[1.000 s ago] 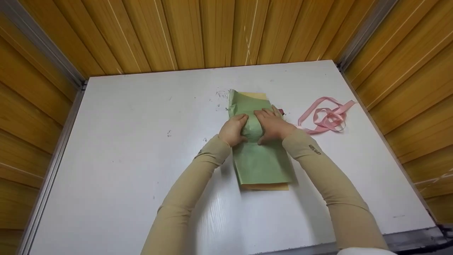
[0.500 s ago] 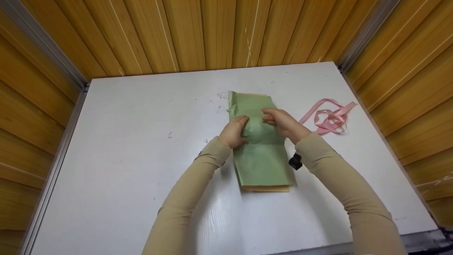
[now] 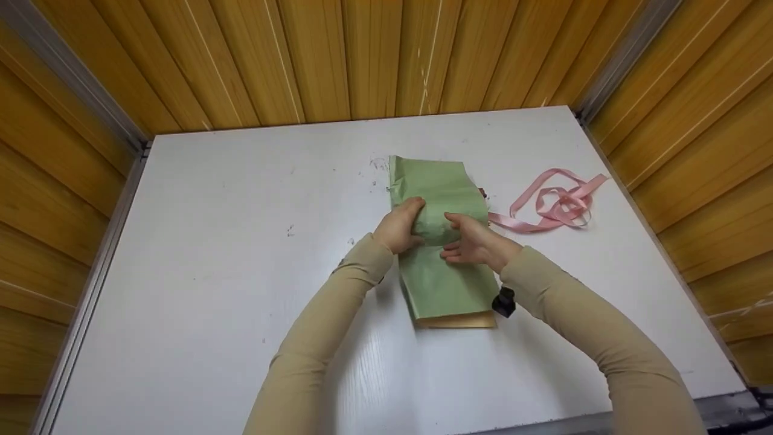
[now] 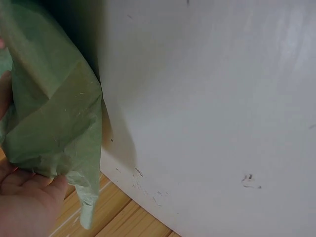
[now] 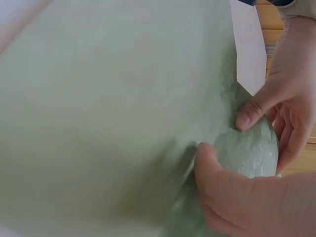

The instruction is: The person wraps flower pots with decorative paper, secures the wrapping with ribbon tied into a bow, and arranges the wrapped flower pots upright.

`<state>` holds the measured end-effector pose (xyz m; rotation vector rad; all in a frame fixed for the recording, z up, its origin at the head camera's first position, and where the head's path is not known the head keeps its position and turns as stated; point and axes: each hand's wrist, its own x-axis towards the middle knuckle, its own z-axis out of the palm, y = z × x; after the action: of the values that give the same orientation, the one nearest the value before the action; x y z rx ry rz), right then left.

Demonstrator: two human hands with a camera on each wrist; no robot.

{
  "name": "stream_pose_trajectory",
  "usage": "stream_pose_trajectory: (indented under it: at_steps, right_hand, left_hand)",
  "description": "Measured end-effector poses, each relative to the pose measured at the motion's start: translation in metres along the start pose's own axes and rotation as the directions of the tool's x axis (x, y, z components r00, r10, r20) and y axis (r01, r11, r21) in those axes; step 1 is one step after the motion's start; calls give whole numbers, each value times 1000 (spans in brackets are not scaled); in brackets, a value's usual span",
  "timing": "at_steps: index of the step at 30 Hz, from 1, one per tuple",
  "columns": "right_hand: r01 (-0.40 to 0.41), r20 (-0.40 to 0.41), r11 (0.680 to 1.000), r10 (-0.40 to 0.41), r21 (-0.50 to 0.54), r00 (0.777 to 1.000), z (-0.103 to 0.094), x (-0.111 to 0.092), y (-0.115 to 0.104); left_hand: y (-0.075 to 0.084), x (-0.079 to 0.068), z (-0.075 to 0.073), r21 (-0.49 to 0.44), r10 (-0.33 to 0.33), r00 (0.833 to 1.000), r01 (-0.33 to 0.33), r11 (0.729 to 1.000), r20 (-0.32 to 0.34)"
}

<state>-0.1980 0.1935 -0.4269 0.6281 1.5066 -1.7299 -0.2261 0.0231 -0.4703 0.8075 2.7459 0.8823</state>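
Observation:
A folded sheet of green wrapping paper (image 3: pixel 450 284) lies lengthwise in front of me, its tan layer showing at the near end. My left hand (image 3: pixel 398 227) grips its left edge around the middle. Thumb on top and fingers curled over the side, that hand shows again in the right wrist view (image 5: pixel 291 96). A rounded bulge of paper (image 5: pixel 252 153) sits between both hands there. My right hand (image 3: pixel 474 243) is over the paper's right half, fingers loosely extended and thumb apart. A small dark red bit (image 3: pixel 482 193) peeks out at the right edge; whatever else lies inside is hidden.
A loose tangle of pink ribbon (image 3: pixel 564 205) lies right of the paper, one end running up to its edge. The white table (image 3: pixel 229 290) has dark scuffs. Wood-patterned walls (image 3: pixel 338 60) close off the back and both sides.
My right hand lifts off the middle of the paper, shifts right, then comes nearer to me with its fingers opened out. The left hand keeps its hold on the left edge.

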Motion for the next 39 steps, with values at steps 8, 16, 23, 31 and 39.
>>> stream_pose_trajectory:
  at_steps: [8,16,23,31,39]
  right_hand:
    - [59,16,990,-61,127,998,5,7,10]
    - [81,59,985,-90,151,994,5,13,15]
    - [90,59,969,-106,230,993,10,17,12]
    - [130,67,976,-143,174,987,14,27,8]
    - [114,60,992,-117,51,991,18,27,1]
  left_hand:
    - [-1,2,-1,-37,-12,999,13,999,36]
    - [0,6,-6,7,-66,993,66,998,97]
    - [-2,8,-8,124,-129,985,114,986,114]
    - [-2,3,-9,170,-153,986,141,975,59]
    - [-4,-8,-5,121,-191,982,190,974,2]
